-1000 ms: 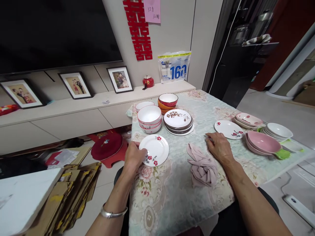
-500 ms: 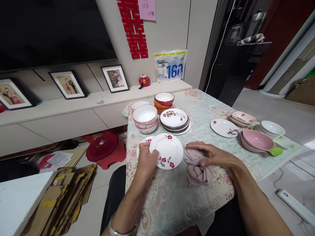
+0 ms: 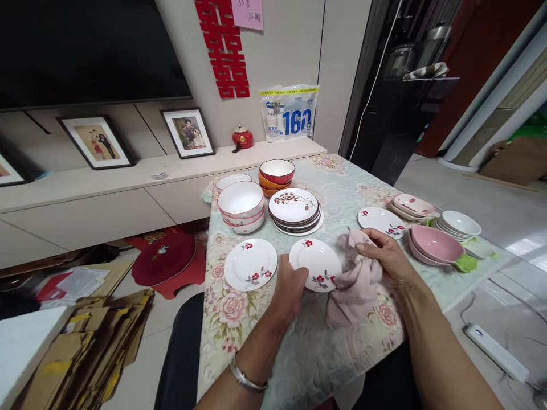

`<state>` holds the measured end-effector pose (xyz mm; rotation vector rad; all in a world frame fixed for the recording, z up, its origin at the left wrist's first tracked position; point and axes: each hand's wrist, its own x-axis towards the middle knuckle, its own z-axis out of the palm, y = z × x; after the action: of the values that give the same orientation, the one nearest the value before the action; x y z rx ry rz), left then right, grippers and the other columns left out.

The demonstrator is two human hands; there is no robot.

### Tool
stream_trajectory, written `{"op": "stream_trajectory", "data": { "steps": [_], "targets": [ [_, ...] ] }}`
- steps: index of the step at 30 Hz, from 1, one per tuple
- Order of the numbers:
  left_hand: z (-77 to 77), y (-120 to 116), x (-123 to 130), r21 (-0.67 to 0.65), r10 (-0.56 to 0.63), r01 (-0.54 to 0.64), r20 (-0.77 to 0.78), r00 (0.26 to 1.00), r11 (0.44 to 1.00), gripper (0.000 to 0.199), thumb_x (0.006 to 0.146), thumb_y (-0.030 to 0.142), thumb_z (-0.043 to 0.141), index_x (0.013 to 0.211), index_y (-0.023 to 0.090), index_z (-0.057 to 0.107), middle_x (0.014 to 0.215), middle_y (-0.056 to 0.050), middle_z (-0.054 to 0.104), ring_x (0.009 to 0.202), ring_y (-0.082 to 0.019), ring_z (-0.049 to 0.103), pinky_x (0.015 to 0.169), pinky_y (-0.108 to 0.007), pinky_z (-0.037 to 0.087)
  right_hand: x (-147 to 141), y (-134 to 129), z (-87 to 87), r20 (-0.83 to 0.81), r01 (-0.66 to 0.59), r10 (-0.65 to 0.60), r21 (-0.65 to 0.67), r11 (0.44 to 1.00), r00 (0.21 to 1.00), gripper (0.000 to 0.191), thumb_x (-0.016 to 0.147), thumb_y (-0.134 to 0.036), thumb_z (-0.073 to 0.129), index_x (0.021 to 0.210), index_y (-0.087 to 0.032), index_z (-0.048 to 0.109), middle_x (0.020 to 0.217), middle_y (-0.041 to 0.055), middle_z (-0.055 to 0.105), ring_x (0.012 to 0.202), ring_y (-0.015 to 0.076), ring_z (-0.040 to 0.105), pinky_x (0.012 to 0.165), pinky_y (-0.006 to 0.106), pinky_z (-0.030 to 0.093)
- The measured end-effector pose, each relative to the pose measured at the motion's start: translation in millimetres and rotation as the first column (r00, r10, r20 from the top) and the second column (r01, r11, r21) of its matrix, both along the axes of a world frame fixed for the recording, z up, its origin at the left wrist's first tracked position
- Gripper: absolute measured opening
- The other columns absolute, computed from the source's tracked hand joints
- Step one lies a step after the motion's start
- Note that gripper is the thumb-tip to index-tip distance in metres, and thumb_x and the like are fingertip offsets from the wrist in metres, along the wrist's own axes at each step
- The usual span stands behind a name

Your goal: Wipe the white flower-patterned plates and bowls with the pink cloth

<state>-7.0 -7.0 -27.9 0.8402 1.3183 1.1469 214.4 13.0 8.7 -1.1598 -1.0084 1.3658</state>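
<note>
My left hand [image 3: 291, 283] grips the left edge of a white plate with red flowers [image 3: 314, 259], thumb on top, holding it tilted over the table. In my right hand [image 3: 387, 256] is a bunched pinkish-grey cloth [image 3: 356, 290], pinched at its upper part and hanging down beside the plate's right edge. A second plate of the same pattern [image 3: 245, 262] lies flat on the table to the left of my left hand. Beyond my right hand lies another flowered plate [image 3: 376, 219].
Stacked white bowls [image 3: 241, 199], orange and red bowls [image 3: 277, 171] and brown-flowered plates [image 3: 294, 206] stand at the back. Pink dishes [image 3: 438, 242] and small white bowls [image 3: 461, 222] sit on the right. The tablecloth [image 3: 239, 353] covers the table; a red stool [image 3: 164, 262] stands left.
My left hand has moved the held plate rightward, away from the other plate, which now shows fully. My right hand has lifted the cloth off the table beside the held plate.
</note>
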Motion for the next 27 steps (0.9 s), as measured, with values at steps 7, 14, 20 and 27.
{"op": "stream_trajectory", "data": {
  "steps": [7, 14, 20, 27],
  "targets": [
    [14.2, 3, 6, -0.055, -0.138, 0.170, 0.372, 0.918, 0.984, 0.061, 0.056, 0.010, 0.060, 0.117, 0.015, 0.056, 0.102, -0.009, 0.070, 0.089, -0.025, 0.067, 0.072, -0.034, 0.054, -29, 16, -25.9, 0.531, 0.046, -0.344, 0.496, 0.867, 0.774, 0.038, 0.079, -0.043, 0.075, 0.110, -0.021, 0.072, 0.112, 0.0103, 0.069, 0.106, 0.0284, 0.062, 0.095, 0.046, 0.049],
    [12.8, 3, 2, -0.013, -0.205, 0.241, 0.481, 0.852, 0.970, 0.069, 0.057, 0.009, 0.063, 0.125, 0.016, 0.056, 0.109, -0.009, 0.071, 0.093, -0.025, 0.067, 0.072, -0.030, 0.052, -48, 9, -31.5, 0.865, -0.321, -0.334, 0.459, 0.828, 0.375, 0.026, 0.095, -0.019, 0.052, 0.108, -0.018, 0.074, 0.103, 0.0143, 0.066, 0.099, 0.0291, 0.058, 0.085, 0.044, 0.052],
    [17.8, 0, 0, -0.002, -0.220, 0.248, 0.458, 0.861, 0.969, 0.063, 0.056, 0.007, 0.064, 0.118, 0.017, 0.057, 0.107, -0.008, 0.070, 0.093, -0.023, 0.066, 0.067, -0.026, 0.048, -65, 3, -23.8, 0.807, -0.503, -0.096, 0.451, 0.737, 0.583, 0.016, 0.094, -0.017, 0.059, 0.100, -0.021, 0.072, 0.105, 0.0079, 0.067, 0.100, 0.0213, 0.062, 0.086, 0.034, 0.052],
    [23.9, -2, -1, 0.002, -0.237, 0.266, 0.462, 0.855, 0.964, 0.070, 0.055, 0.008, 0.064, 0.124, 0.017, 0.057, 0.115, -0.009, 0.069, 0.098, -0.025, 0.065, 0.071, -0.029, 0.051, -46, 11, -29.1, 0.807, -0.263, -0.242, 0.434, 0.862, 0.539, 0.012, 0.092, -0.021, 0.064, 0.088, -0.019, 0.075, 0.095, 0.0088, 0.065, 0.091, 0.0222, 0.063, 0.083, 0.036, 0.051]
  ]
}}
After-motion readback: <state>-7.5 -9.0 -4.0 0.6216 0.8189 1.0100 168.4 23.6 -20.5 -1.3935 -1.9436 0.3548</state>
